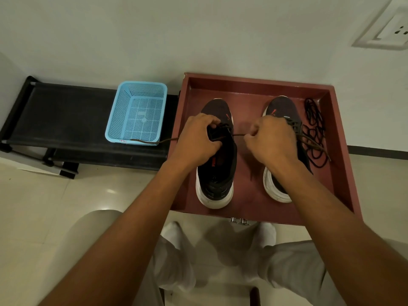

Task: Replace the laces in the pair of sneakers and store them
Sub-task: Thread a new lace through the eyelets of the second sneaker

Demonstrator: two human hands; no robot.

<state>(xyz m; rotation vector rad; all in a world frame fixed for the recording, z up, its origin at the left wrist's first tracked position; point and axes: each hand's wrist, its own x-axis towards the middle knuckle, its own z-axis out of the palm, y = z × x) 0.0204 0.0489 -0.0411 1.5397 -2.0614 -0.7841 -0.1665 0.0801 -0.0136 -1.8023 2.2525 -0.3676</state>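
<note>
The left hand (196, 138) grips the left sneaker (217, 155) at its eyelets; the right hand (271, 140) pinches the brown lace (237, 135) stretched between them. Best pull evenly, steadying the shoe in the red tray (340, 138).

At the left of your frame a blue basket (136, 112) sits on a low black rack (66, 120). At upper right a white wall socket (388, 27). Pale tiled floor (44, 206) below.
</note>
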